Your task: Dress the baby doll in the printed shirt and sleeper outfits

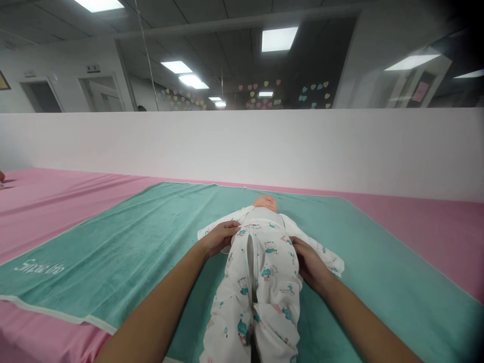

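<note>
A baby doll [265, 202] lies on its back, head away from me, arms spread in a white printed top [313, 246]. White baby pants [270, 272] with small bear and teal prints cover its legs and reach up to a pale waistband. An open slit runs down the middle of the pants. At the left side of the waist, my left hand [221, 237] has its fingers closed on the pants' edge. My right hand [309, 262] grips the pants on the opposite side, its fingertips partly hidden by the cloth.
Under the doll is a teal towel [124, 252] with a white border and lettering, spread over a pink sheet [75, 191]. A low white wall [227, 146] stands behind, with a large pane [242, 65] above it. Something small lies at the far left edge.
</note>
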A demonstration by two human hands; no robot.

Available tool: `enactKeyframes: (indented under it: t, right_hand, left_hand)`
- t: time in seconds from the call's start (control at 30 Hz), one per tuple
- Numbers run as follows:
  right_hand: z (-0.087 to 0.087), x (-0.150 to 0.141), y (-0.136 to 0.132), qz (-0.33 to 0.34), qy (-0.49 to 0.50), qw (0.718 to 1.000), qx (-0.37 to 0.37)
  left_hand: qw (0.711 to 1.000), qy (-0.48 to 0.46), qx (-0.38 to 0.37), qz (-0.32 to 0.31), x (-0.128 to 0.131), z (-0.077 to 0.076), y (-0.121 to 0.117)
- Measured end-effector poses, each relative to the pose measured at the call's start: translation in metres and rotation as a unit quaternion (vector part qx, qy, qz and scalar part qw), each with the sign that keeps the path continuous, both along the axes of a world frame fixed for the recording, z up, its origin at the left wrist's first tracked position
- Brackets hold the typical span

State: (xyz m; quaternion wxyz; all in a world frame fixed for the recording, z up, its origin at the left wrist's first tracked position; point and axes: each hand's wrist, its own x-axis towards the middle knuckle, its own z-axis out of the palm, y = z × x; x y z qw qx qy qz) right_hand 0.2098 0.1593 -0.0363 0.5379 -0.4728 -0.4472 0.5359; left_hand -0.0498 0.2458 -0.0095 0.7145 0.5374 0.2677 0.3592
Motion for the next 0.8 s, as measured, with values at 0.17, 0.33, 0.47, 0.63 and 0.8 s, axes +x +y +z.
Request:
enactKeyframes:
  t: [0.17, 0.33, 0.47, 0.63, 0.8]
  right_hand:
    - [0.013, -0.001, -0.004, -0.074, -0.193, 0.977, 0.048]
    - [0.018, -0.006, -0.006, -0.135, -0.286, 0.943, 0.103]
    - [0.013, -0.006, -0.001, -0.156, -0.282, 0.942, 0.097]
    - [-0.001, -0.002, 0.009, -0.150, -0.180, 0.970, 0.070]
    - [-0.010, 0.002, 0.014, -0.130, -0.099, 0.985, 0.054]
  left_hand:
    - [0.995, 0.041, 0.056, 0.070, 0.008, 0.005, -0.004]
    - [0.981, 0.094, 0.112, 0.125, 0.014, 0.011, -0.008]
    - [0.977, 0.096, 0.123, 0.142, 0.016, 0.017, -0.009]
    - [0.958, 0.136, 0.177, 0.179, 0.016, 0.022, -0.009]
    - [0.924, 0.220, 0.247, 0.191, 0.029, 0.046, 0.004]
